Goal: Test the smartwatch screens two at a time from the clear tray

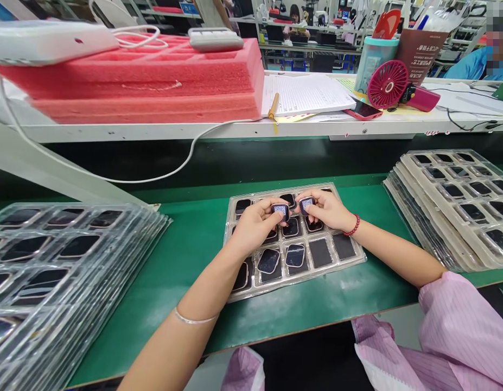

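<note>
My left hand (257, 221) pinches a small square smartwatch body (280, 210) between thumb and fingers, its lit screen showing a pale pattern. A second lit watch body (306, 205) is gripped in my right hand (326, 210), just to the right of the first. Both are held above a clear plastic tray (251, 290) lying on the green bench. Dark-screened watch bodies, such as one near the front (269, 261), sit in several of its pockets. Two front-right pockets (320, 253) show only dark lining. My hands cover part of the tray's middle and back.
Stacked trays of watch bodies rise at the left (72, 271) and the right (458, 206). Above the bench, a white shelf (235, 129) carries red foam (153, 81), papers (304, 95), a pink fan (387, 84) and a phone (363, 110). A white cable (153, 180) droops below it.
</note>
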A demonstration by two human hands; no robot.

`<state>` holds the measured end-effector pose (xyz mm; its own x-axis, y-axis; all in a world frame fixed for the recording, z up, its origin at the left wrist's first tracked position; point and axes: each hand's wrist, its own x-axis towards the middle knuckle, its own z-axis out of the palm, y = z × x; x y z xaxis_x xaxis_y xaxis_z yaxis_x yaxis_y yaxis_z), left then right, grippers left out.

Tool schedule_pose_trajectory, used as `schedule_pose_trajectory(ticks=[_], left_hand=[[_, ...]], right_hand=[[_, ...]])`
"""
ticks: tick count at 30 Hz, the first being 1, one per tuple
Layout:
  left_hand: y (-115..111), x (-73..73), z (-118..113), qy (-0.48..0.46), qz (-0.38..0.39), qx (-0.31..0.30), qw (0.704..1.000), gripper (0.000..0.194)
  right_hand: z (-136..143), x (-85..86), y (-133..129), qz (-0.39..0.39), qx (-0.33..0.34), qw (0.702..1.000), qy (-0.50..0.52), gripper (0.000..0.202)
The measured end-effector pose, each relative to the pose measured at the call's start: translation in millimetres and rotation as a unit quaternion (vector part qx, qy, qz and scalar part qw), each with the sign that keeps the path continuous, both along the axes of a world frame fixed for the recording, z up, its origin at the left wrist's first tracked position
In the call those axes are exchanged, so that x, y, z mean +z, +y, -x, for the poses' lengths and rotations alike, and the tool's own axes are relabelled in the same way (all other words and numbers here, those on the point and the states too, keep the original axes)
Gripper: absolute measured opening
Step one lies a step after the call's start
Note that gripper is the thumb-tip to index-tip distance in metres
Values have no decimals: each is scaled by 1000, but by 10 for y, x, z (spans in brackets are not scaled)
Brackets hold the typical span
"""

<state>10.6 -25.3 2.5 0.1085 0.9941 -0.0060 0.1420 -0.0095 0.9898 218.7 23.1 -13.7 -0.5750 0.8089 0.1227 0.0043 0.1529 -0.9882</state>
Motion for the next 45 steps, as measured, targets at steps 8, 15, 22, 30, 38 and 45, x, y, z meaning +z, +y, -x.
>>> schedule_pose_trajectory(ticks=[8,15,22,30,38,45], left_hand=[[5,-21,5,15,-3,2,1000,34],[0,-10,8,19,-3,7,1000,35],[0,-1,-7,23,0,2,1000,32],[-7,-17,-15,1,-13,-3,1000,33],[5,-61,-9,-31,-28,13,999,42],[1,-34,-13,-24,-21,-13,999,26]], right_hand=[[-2,-10,-19,-29,5,1000,-11,25],[-1,-13,-32,-38,13,999,-14,25],[12,-5,-47,-61,24,998,-16,25],[20,-16,-58,-78,3,997,-22,26],[7,-13,-85,-110,29,992,-57,47],[14,6,-96,-128,-20,990,-47,23]])
